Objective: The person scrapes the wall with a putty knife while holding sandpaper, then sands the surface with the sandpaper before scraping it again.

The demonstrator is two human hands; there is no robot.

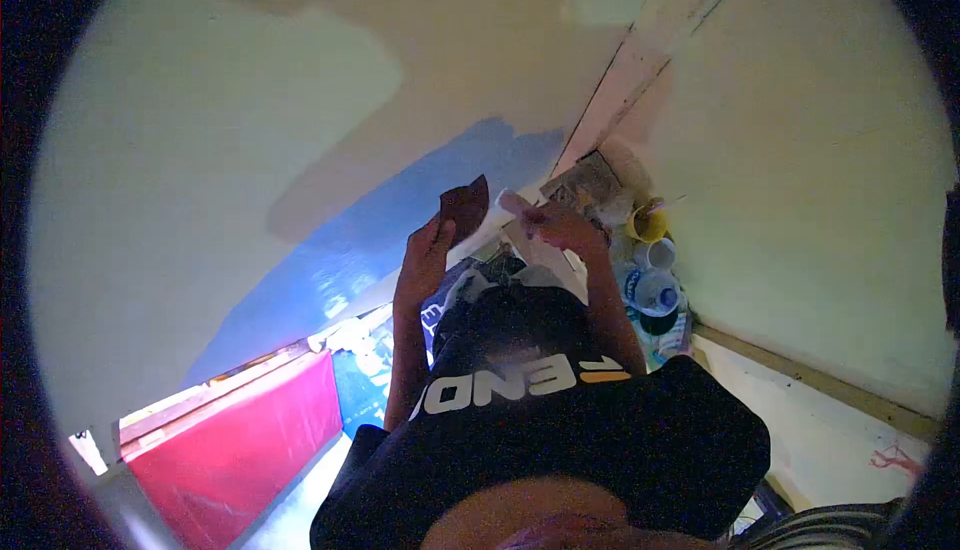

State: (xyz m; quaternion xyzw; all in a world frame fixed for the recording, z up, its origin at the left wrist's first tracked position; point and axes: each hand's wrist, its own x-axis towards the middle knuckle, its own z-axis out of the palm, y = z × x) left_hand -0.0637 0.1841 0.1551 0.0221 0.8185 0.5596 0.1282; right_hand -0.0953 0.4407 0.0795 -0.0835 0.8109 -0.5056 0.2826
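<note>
My left hand (426, 262) is closed on a dark brown, slightly curled sheet (465, 212) that looks like sandpaper. The sheet stands up from the fingers in front of the wall. To its right, my right hand (562, 228) is closed on a small pale piece (512, 201), whose kind I cannot make out. A short gap lies between the two hands, and the pale piece points towards the sheet without touching it.
A wall with a blue patch (400, 205) rises ahead, meeting another wall at a corner post (630, 90). Along the right stand a yellow cup (648, 225), a white cup (658, 254) and a plastic bottle (650, 293). A red panel (240, 450) is lower left.
</note>
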